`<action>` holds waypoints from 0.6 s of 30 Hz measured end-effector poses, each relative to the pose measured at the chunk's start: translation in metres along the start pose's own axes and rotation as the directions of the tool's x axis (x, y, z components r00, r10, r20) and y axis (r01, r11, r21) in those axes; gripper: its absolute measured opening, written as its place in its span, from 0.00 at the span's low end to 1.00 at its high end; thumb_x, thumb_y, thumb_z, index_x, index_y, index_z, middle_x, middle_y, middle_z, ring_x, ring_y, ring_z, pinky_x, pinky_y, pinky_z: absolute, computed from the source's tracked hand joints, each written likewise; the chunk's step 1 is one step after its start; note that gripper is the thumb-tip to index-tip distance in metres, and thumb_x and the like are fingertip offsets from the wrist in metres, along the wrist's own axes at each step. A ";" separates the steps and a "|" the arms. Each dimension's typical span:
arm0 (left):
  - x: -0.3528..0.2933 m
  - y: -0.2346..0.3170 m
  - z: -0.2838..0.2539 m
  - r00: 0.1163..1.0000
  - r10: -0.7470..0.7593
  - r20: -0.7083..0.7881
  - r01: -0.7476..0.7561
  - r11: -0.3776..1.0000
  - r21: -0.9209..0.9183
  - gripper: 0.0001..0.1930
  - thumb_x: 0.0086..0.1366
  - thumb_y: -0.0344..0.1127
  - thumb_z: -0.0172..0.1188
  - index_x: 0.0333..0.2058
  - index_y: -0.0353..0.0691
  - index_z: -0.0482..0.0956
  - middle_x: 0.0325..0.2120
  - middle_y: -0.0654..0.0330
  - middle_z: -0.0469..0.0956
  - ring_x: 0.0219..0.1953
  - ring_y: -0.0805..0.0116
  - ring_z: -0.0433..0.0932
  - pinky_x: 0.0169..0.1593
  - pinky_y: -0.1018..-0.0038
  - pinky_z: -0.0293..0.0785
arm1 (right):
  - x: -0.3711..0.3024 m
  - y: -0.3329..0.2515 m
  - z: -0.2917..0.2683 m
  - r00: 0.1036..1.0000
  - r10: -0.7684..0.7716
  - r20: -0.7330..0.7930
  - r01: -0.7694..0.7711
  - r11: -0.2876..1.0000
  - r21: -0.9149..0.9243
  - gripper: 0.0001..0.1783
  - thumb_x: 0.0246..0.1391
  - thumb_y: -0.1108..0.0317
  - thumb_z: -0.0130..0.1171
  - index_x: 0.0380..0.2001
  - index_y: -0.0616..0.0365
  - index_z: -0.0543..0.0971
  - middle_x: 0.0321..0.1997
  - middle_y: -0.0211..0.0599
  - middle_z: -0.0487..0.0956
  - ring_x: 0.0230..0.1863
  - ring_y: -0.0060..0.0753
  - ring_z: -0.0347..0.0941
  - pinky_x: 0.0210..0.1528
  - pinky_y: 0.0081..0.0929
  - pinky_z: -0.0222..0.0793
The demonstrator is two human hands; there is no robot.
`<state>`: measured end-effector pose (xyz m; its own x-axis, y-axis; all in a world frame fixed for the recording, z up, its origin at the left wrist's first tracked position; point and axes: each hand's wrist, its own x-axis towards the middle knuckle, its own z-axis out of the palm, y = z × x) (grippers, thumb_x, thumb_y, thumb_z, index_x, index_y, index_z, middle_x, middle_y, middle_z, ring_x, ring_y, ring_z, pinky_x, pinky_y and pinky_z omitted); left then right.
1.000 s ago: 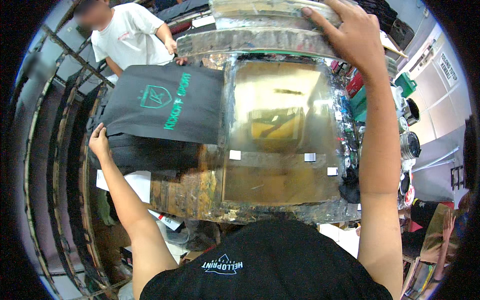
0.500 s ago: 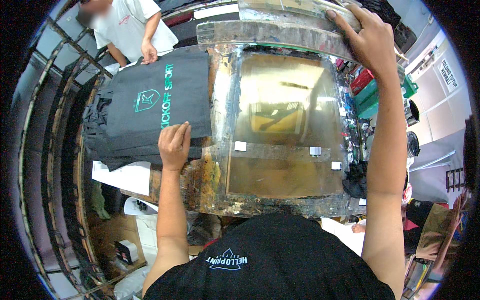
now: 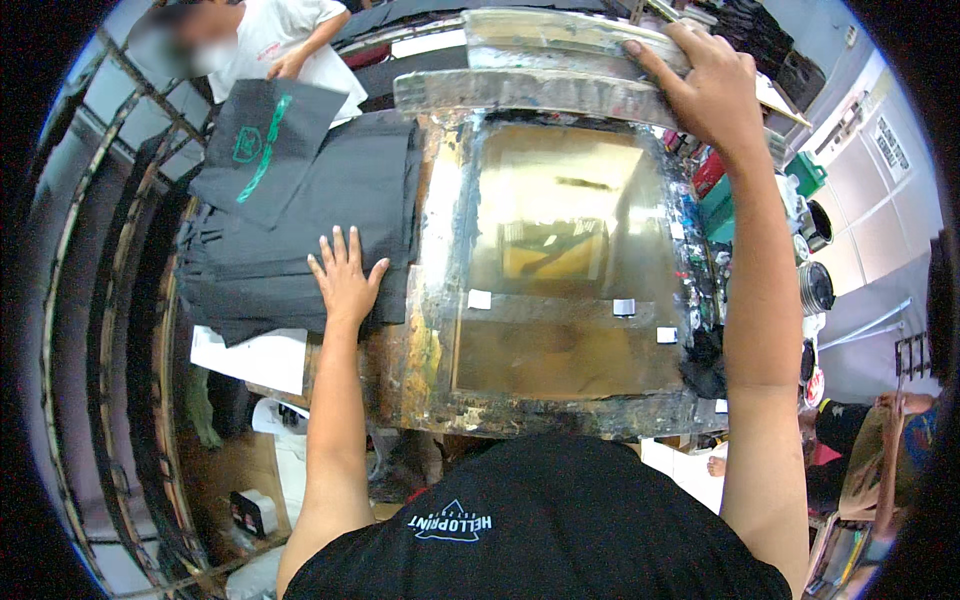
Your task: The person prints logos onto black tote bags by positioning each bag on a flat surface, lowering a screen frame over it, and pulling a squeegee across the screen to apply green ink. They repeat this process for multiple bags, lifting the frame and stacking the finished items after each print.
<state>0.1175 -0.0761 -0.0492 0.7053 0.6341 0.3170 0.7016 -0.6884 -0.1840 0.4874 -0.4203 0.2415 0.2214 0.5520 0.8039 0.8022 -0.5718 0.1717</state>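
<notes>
My left hand (image 3: 346,283) lies flat with its fingers spread on a stack of black fabric bags (image 3: 300,260). Gripped in my right hand (image 3: 715,90) is the edge of a long, worn wooden frame (image 3: 560,45) at the far side of the table; its thumb rests on the near face and the fingers go over the top, partly hidden. Between my arms lies a glossy amber panel (image 3: 560,340) with yellow reflections and small white tabs. A loose black bag (image 3: 270,150) with a green print is raised at the stack's far left, by a co-worker's hand (image 3: 290,65).
A paint-smeared border (image 3: 430,300) surrounds the panel. Dark racks with bars (image 3: 110,300) stand at the left. Green containers (image 3: 805,175) and open cans (image 3: 816,288) are at the right. White sheets (image 3: 250,358) stick out below the stack. Another person (image 3: 850,455) is at the lower right.
The printed bag has turned and moved up and left with the co-worker, baring plain black bags. My left hand has gone from closed fingers to a flat spread. My right hand shifted slightly left.
</notes>
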 end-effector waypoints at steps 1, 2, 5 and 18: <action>0.001 -0.001 0.006 1.000 -0.007 -0.001 0.007 1.000 -0.022 0.37 0.75 0.62 0.49 0.75 0.50 0.61 0.76 0.52 0.56 0.77 0.44 0.53 0.76 0.37 0.44 | -0.001 -0.003 -0.002 1.000 0.002 0.021 -0.002 1.000 -0.007 0.36 0.63 0.33 0.56 0.51 0.57 0.84 0.48 0.46 0.85 0.51 0.51 0.79 0.53 0.49 0.66; 0.000 -0.002 0.009 1.000 -0.012 0.005 0.013 0.999 -0.043 0.35 0.76 0.60 0.48 0.75 0.51 0.61 0.76 0.52 0.57 0.77 0.45 0.53 0.75 0.38 0.44 | -0.001 -0.008 -0.006 0.999 0.016 0.049 -0.015 1.000 -0.014 0.36 0.63 0.33 0.55 0.49 0.57 0.84 0.46 0.46 0.84 0.51 0.51 0.79 0.53 0.50 0.65; 0.011 -0.006 0.006 0.999 -0.014 0.050 0.018 0.996 -0.082 0.28 0.80 0.53 0.43 0.73 0.50 0.65 0.75 0.56 0.61 0.76 0.49 0.57 0.75 0.39 0.47 | -0.001 -0.009 -0.011 0.997 0.032 0.065 -0.033 0.999 0.001 0.36 0.63 0.31 0.54 0.46 0.57 0.85 0.42 0.47 0.83 0.50 0.50 0.79 0.52 0.50 0.64; 0.056 0.069 -0.130 0.917 0.378 0.123 -0.274 0.824 -0.496 0.27 0.79 0.49 0.47 0.58 0.32 0.80 0.54 0.38 0.80 0.58 0.41 0.79 0.65 0.57 0.72 | 0.025 -0.008 -0.031 0.901 0.154 0.406 -0.172 0.985 0.010 0.42 0.66 0.21 0.34 0.33 0.51 0.76 0.33 0.35 0.76 0.39 0.32 0.71 0.53 0.44 0.66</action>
<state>0.1922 -0.1336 0.0769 0.9250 0.3645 0.1071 0.3350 -0.9155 0.2229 0.4691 -0.4208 0.2775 0.5477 0.6557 0.5196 0.7574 -0.6525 0.0251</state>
